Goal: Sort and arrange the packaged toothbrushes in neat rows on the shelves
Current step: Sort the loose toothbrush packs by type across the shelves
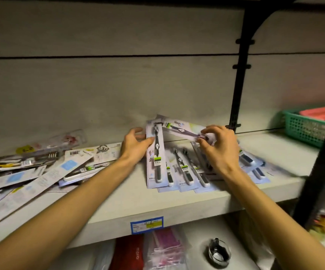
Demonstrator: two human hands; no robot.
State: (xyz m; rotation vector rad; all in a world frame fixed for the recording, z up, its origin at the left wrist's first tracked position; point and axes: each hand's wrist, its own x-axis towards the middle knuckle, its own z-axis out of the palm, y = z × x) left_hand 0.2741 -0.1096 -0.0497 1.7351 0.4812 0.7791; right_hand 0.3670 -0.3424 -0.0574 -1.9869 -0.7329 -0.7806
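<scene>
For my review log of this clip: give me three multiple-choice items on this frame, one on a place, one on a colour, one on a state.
1. Where is the basket?
A. far right of the shelf
B. far left
C. lower shelf

2. The basket's colour?
A. red
B. green
C. yellow

3. What is the right hand doing?
A. hanging free
B. resting flat
C. pinching a tilted toothbrush pack

Key: 1 A, it sits at the right edge; 2 B, its mesh is green; 3 C, its fingertips grip the pack's end, while the left hand holds another pack.

Dim light falls on a pale wood-grain back panel (109, 84), a black upright (240, 75) beside it.
</scene>
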